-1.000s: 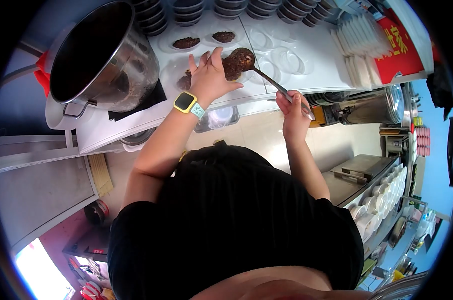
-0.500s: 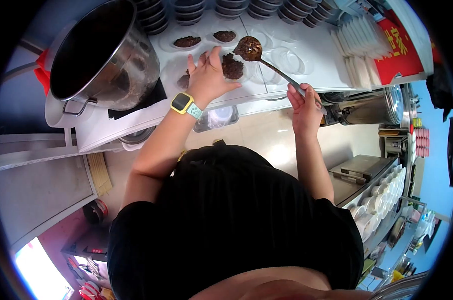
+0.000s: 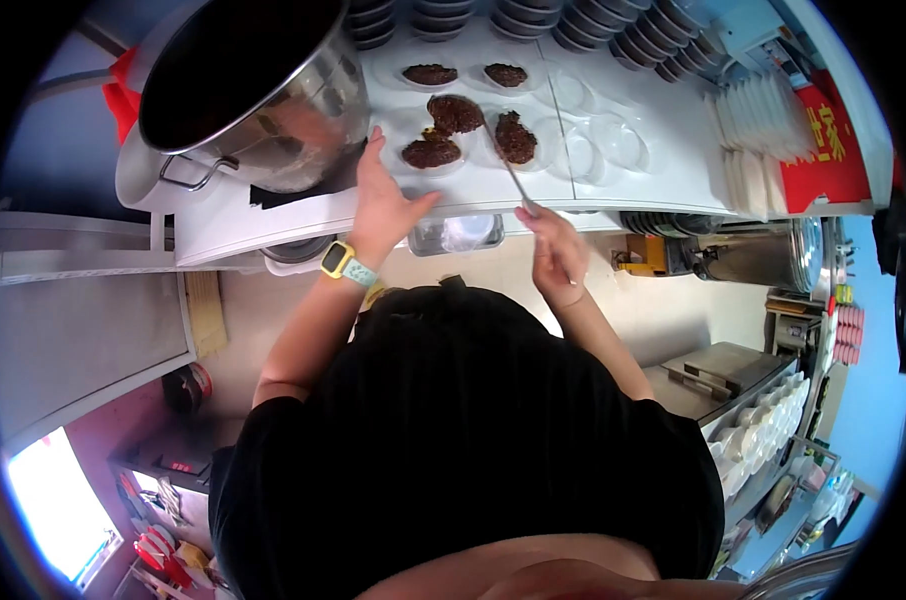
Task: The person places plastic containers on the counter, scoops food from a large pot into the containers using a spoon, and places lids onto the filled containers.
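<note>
My right hand (image 3: pixel 556 252) is closed around the long handle of a ladle (image 3: pixel 517 182). Dark brown, chunky food (image 3: pixel 456 113) fills the ladle's bowl, which hangs over the counter between several clear plastic containers. Brown food lies in the near-left container (image 3: pixel 431 151), the near-right one (image 3: pixel 516 138), and two farther back, one on the left (image 3: pixel 430 74) and one on the right (image 3: pixel 505 75). Beside the near-left container, at the counter's front edge, my left hand (image 3: pixel 385 205) is open, thumb apart from the fingers, holding nothing. A yellow watch sits on that wrist.
A large steel pot (image 3: pixel 263 140) stands left of my left hand. Clear containers without food (image 3: pixel 621 140) sit to the right on the white counter (image 3: pixel 663 175). Stacked dark bowls (image 3: pixel 528 18) line the back. White packs (image 3: pixel 758 125) and a red box (image 3: pixel 818 150) are at the right end.
The ladle has swung left, from beyond the near-right container to above the near-left one. My left hand has drawn back from the containers towards the counter edge. The view has shifted slightly.
</note>
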`<control>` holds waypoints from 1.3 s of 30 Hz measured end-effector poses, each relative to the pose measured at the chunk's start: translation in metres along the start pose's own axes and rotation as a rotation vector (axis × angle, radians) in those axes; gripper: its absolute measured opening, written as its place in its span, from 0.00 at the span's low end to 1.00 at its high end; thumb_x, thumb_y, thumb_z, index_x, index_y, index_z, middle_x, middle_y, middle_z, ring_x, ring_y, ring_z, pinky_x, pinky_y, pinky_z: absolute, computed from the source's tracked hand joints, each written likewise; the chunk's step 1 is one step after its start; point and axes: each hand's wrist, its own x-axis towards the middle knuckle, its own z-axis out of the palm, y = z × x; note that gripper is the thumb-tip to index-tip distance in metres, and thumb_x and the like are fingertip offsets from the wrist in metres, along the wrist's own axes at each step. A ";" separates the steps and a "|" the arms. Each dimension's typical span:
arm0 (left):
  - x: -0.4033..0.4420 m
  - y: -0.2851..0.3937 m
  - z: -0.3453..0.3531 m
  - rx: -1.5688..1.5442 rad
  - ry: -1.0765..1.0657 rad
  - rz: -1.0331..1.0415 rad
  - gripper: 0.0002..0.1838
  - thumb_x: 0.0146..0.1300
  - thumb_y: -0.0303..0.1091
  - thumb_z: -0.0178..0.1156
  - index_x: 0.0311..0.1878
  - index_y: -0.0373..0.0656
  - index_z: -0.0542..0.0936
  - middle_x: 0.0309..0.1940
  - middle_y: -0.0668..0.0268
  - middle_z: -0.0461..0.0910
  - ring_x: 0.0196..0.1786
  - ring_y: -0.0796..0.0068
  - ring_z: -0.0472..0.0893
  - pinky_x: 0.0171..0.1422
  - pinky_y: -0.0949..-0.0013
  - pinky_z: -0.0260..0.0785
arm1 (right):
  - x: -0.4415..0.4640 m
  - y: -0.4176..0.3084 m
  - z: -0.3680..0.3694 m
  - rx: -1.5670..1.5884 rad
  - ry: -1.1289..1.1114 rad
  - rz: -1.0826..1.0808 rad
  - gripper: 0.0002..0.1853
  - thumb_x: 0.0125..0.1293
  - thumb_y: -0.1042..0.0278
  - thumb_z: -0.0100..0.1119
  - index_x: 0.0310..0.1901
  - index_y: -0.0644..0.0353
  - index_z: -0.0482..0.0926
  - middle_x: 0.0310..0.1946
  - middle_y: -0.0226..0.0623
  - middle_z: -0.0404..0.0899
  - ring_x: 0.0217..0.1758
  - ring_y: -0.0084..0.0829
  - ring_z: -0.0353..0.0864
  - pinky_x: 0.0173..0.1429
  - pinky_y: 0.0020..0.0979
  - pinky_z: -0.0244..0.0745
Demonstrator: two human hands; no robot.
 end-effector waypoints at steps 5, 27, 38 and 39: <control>0.005 -0.001 0.002 -0.036 -0.003 -0.018 0.59 0.43 0.40 0.81 0.70 0.28 0.51 0.68 0.40 0.61 0.71 0.45 0.65 0.75 0.57 0.59 | -0.021 0.010 0.025 -0.021 -0.080 -0.129 0.13 0.61 0.90 0.58 0.45 0.66 0.82 0.50 0.52 0.82 0.54 0.45 0.85 0.59 0.35 0.81; 0.016 0.003 0.000 0.058 0.004 -0.014 0.57 0.45 0.43 0.81 0.69 0.36 0.50 0.64 0.45 0.70 0.67 0.44 0.70 0.72 0.53 0.62 | -0.026 0.012 0.040 -0.041 -0.083 -0.160 0.10 0.63 0.88 0.60 0.45 0.69 0.81 0.53 0.55 0.81 0.53 0.43 0.86 0.58 0.35 0.81; 0.015 0.004 0.000 0.073 0.035 -0.028 0.53 0.44 0.42 0.81 0.67 0.34 0.56 0.65 0.47 0.68 0.68 0.46 0.67 0.74 0.54 0.59 | -0.031 0.016 0.041 0.006 -0.034 -0.106 0.05 0.68 0.85 0.54 0.42 0.69 0.79 0.54 0.57 0.79 0.54 0.46 0.85 0.61 0.39 0.79; 0.015 0.007 -0.002 0.070 0.031 -0.028 0.53 0.44 0.42 0.81 0.67 0.34 0.56 0.65 0.47 0.68 0.68 0.46 0.67 0.74 0.54 0.59 | -0.032 0.015 0.039 0.037 0.002 -0.070 0.05 0.71 0.82 0.52 0.41 0.69 0.78 0.54 0.57 0.79 0.54 0.46 0.85 0.62 0.40 0.79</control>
